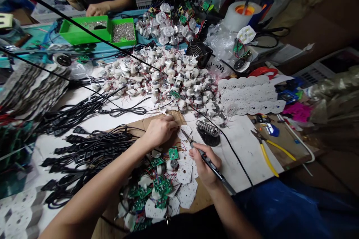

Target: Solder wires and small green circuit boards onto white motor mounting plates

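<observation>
My right hand (204, 164) is closed around a black soldering iron (209, 161). Its tip points up-left at a small white round board (185, 132). My left hand (160, 130) rests knuckles-up on the brown board, fingers curled and pinched at that white board's left edge. What the fingers pinch is hidden. Below my hands lies a heap of green circuit boards (162, 186) and white round boards (185, 174) with red wires.
A coil soldering-iron stand (208, 131) sits right of my hands. Yellow-handled pliers (266, 150) lie further right. A big pile of white lamp parts (171, 78) fills the middle. Black power cords (89, 145) lie left. Another person's hands (97, 9) work by green trays (84, 30).
</observation>
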`<state>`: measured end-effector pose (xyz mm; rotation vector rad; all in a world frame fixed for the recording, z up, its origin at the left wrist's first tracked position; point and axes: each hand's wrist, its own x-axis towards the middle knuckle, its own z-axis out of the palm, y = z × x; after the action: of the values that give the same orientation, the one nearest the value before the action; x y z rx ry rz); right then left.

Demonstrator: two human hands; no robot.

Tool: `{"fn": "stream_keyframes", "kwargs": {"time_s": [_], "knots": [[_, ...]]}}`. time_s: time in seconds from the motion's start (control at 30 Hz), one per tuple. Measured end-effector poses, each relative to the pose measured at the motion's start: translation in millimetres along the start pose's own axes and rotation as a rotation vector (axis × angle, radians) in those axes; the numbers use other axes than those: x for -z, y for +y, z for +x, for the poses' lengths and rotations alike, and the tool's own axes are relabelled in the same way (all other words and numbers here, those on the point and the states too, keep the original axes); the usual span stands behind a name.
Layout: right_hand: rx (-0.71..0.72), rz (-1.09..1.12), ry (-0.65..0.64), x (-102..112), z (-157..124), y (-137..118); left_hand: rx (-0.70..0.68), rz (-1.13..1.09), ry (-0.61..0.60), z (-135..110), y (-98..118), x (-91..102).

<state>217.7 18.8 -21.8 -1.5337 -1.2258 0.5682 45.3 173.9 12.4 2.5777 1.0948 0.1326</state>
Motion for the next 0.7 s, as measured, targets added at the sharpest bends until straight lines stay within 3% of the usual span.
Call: {"fn": "stream_keyframes", "kwargs": {"time_s": [0.5, 0.7], "knots": [[0.110, -0.097, -0.011, -1.1, 2.1, -1.0, -0.008, 0.028, 0.004, 1.2, -0.8, -3.9], [0.262, -0.147, -0.031, -2.1, 1.6, -1.8, -0.011, 0.048, 0.008, 1.0, 0.3, -1.9]]}}
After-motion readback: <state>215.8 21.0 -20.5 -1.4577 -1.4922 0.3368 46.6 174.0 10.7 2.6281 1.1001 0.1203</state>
